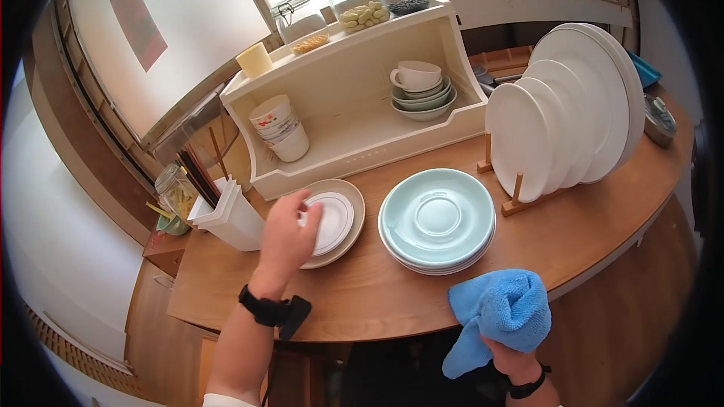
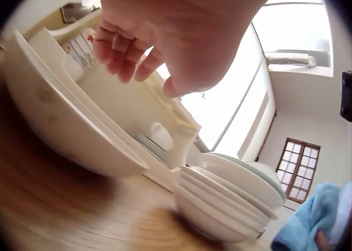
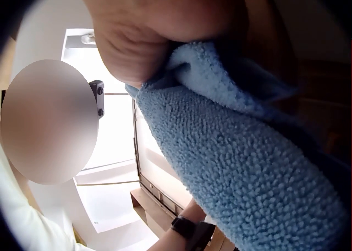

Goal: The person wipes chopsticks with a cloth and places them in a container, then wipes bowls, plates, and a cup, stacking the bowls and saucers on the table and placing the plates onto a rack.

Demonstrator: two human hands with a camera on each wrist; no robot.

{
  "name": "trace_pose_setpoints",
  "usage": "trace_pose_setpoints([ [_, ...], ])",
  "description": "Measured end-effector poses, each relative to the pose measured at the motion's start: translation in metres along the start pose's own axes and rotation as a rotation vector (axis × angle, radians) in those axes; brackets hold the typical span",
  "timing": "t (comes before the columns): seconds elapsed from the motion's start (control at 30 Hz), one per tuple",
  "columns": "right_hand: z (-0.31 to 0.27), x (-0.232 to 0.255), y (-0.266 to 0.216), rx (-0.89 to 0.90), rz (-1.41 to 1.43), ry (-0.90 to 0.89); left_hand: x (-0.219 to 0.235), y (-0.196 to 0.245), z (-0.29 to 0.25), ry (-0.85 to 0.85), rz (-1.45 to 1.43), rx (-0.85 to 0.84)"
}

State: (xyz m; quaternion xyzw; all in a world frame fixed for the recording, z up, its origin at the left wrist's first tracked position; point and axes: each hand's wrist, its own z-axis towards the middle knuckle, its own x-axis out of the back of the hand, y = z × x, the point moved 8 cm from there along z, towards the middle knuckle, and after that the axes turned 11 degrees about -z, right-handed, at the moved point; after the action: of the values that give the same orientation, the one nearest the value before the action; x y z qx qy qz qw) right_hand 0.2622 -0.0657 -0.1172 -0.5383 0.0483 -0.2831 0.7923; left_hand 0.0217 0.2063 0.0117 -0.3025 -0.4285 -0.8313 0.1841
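The left hand [image 1: 286,235], its fingers loosely bent and holding nothing, hung above a small white plate [image 1: 338,224] lying on a larger tan-rimmed plate [image 1: 359,224] at the left of the tabletop [image 1: 354,316]. The right hand [image 1: 515,360] grasped a bunched blue cloth [image 1: 504,307] by the near right edge. Between them, farther back, a pale-blue plate [image 1: 439,216] topped a stack. White plates [image 1: 515,143] stood in a wooden rack [image 1: 518,190] at right.
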Motion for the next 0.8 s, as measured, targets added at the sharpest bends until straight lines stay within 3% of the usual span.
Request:
trace_pose_setpoints([
  [0.03, 0.001, -0.001, 0.0, 0.001, -0.035, -0.003, 0.013, -0.011, -0.005, 0.072, 0.123, -0.091],
  [0.17, 0.006, -0.011, 0.0, 0.025, -0.229, -0.103, 0.033, -0.057, -0.033, 0.055, 0.402, -0.033],
  [0.23, 0.004, -0.014, 0.007, -0.071, -0.102, -0.092, 0.038, -0.09, -0.039, 0.035, 0.114, 0.233],
  [0.37, 0.011, -0.014, -0.003, -0.051, -0.175, -0.174, 0.044, -0.11, -0.039, 0.099, 0.043, 0.214],
  [0.43, 0.006, -0.012, 0.002, -0.008, -0.215, -0.134, 0.028, -0.12, -0.039, -0.05, -0.233, 0.439],
  [0.63, -0.005, -0.01, 0.015, 0.024, -0.24, -0.092, 0.025, -0.128, -0.047, 0.02, -0.521, 0.638],
  [0.67, -0.005, -0.011, 0.014, 0.042, -0.256, -0.097, 0.025, -0.134, -0.049, 0.022, -0.523, 0.637],
  [0.73, -0.006, -0.011, 0.015, 0.024, -0.249, -0.083, 0.032, -0.131, -0.045, 0.046, -0.336, 0.415],
  [0.77, -0.006, -0.011, 0.015, 0.018, -0.247, -0.08, 0.033, -0.125, -0.046, 0.048, -0.339, 0.418],
  [0.8, -0.007, -0.011, 0.018, -0.005, -0.234, -0.075, 0.041, -0.097, -0.042, 0.061, -0.075, 0.218],
])
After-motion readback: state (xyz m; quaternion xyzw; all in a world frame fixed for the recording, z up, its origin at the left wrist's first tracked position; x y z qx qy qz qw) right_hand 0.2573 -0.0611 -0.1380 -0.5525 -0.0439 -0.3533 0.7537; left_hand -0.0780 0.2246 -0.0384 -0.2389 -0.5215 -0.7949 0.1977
